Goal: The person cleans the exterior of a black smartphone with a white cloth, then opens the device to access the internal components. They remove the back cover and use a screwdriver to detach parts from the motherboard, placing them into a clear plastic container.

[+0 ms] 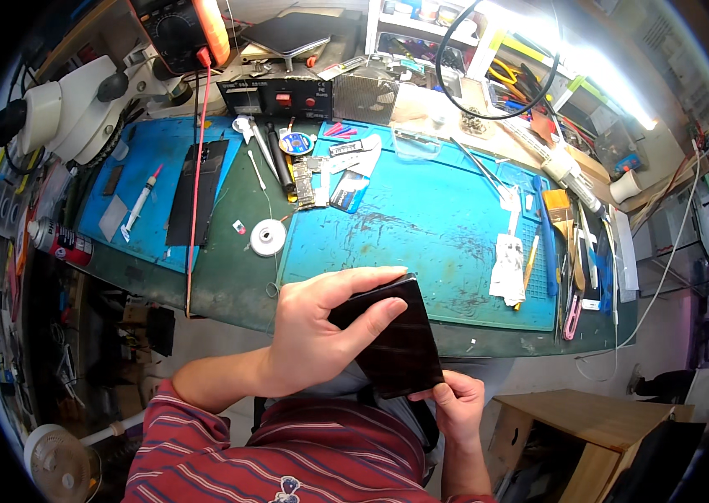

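Observation:
A dark, glossy smartphone (394, 344) is held tilted between my two hands, above my lap and just in front of the bench edge. My left hand (325, 323) wraps round its upper end, thumb on the face and fingers along the top edge. The lower right corner is pinched by my right hand (455, 398), thumb in front and the other fingers partly hidden behind. Reflections streak the phone's dark face, so I cannot tell whether that is the screen or the back.
A blue work mat (388, 243) covers the bench. Around it lie circuit boards (313, 183), a white spool (268, 238), a syringe (143, 201), tweezers (480, 168) and brushes (560, 210). A microscope (78, 109) stands left; a multimeter (174, 33) hangs above, its red lead crossing the bench. A wooden cabinet (589, 415) stands lower right.

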{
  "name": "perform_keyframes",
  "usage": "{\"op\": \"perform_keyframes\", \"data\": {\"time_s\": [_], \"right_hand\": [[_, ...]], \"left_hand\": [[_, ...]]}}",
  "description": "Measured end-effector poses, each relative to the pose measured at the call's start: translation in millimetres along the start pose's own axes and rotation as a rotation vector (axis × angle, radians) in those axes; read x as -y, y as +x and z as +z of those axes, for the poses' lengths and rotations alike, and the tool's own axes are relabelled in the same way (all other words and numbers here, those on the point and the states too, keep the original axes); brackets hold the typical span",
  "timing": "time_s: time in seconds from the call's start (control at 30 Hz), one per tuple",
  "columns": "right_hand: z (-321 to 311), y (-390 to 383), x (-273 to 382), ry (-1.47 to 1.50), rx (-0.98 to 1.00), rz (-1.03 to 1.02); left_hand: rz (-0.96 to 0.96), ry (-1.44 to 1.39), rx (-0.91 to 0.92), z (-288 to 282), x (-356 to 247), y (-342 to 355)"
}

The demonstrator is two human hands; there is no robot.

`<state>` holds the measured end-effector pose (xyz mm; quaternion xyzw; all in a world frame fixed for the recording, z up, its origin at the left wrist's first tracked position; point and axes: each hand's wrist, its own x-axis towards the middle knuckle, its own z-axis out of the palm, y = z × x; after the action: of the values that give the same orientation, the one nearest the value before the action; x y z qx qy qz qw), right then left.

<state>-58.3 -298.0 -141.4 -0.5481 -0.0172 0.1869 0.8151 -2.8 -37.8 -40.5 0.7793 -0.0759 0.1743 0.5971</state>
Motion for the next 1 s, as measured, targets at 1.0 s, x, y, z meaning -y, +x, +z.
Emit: {"op": "perform_keyframes", "data": {"time_s": [1.0], "right_hand": [[38.0, 0.6, 56.6, 0.062, 0.024, 0.088]], "left_hand": [[-0.413, -0.473, -0.045, -1.7, 42.6, 22.9]]}}
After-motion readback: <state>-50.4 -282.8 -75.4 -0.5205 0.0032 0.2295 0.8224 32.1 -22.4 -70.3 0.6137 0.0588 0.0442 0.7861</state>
